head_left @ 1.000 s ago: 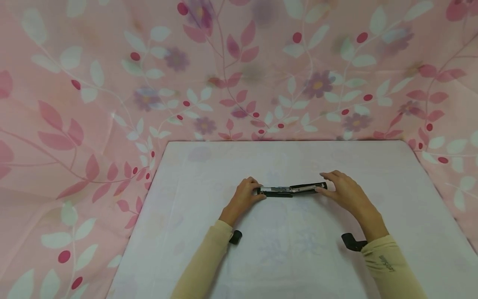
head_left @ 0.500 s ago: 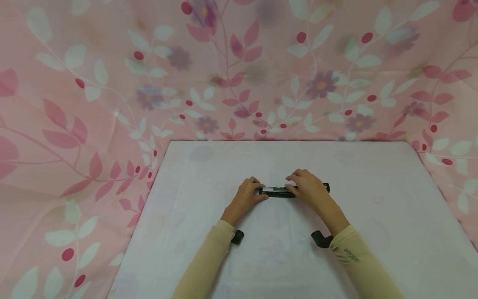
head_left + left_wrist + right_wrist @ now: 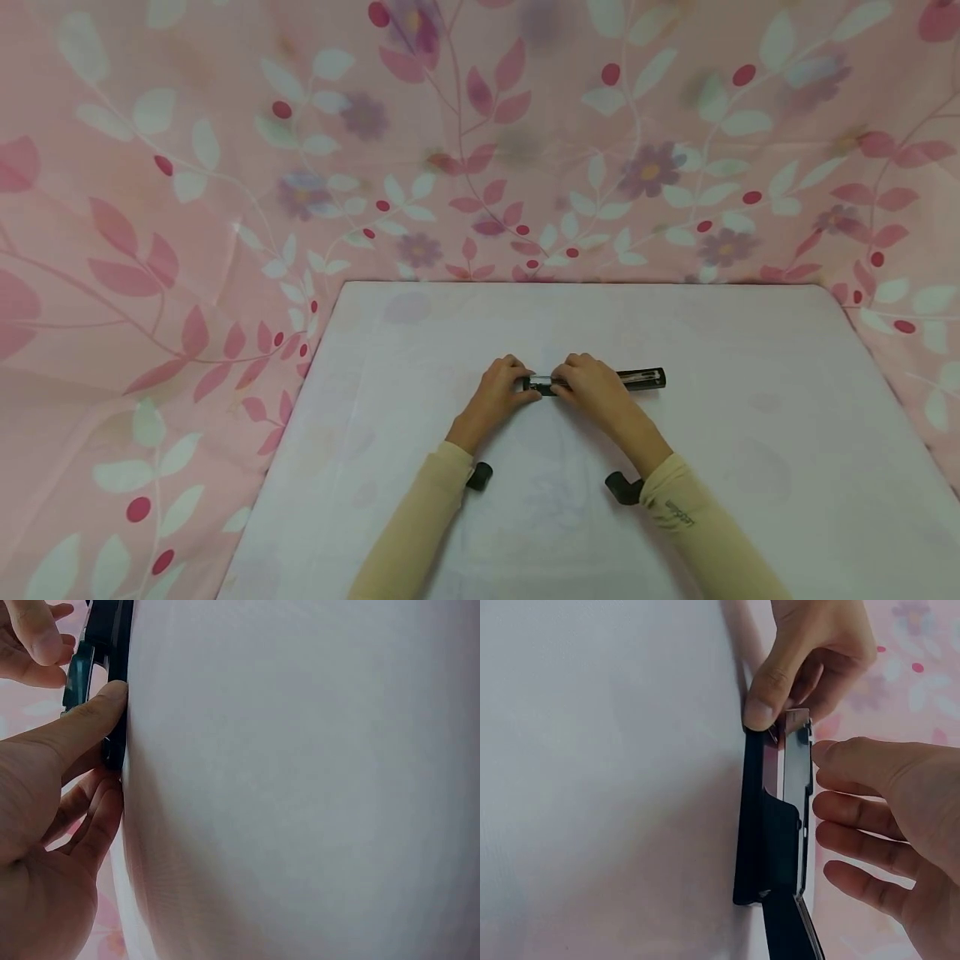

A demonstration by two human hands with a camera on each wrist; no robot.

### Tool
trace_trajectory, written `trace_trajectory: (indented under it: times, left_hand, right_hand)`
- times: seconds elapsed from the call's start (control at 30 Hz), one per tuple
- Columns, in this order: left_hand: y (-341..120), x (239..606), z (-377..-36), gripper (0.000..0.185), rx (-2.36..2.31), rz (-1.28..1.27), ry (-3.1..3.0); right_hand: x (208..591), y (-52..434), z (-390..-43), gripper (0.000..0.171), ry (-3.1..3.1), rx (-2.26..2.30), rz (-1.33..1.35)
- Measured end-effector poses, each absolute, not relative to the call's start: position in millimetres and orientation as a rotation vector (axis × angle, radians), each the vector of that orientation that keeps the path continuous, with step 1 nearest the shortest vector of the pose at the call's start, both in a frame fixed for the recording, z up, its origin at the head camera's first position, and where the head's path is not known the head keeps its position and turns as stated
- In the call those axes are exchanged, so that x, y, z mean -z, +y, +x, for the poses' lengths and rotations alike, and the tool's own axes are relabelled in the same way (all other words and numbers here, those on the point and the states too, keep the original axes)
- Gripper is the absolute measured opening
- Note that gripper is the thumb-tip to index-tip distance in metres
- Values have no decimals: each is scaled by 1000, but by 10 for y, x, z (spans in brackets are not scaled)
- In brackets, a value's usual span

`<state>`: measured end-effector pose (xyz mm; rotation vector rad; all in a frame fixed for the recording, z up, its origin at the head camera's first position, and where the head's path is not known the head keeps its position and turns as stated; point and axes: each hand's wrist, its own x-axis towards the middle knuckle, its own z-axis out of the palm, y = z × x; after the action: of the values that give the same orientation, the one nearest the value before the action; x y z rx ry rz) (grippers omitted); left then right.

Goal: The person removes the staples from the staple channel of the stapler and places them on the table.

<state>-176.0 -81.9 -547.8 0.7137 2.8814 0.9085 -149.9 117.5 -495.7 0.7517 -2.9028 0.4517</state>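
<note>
while lying opened flat on the counter (image 3: 750,433), stapler (image 3: 600,382) pinched at its end by left hand (image 3: 497,396); right hand (image 3: 592,386), fingers relaxed, at its middle; not yet closed.

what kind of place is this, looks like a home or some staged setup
Probably a staged tabletop setup, not a lived-in room: a pale cloth-covered table, a pink floral sheet hung all around as backdrop, and only a black stapler laid out, held by the left hand and right hand.
</note>
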Motion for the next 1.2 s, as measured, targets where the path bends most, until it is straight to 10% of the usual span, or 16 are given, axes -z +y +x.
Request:
trace_trajectory:
  times: [1.2]
  left_hand:
    - [-801, 5433, -1742, 36, -881, 723, 2905]
  right_hand:
    - [5033, 1109, -1406, 26, -2950, -584, 591]
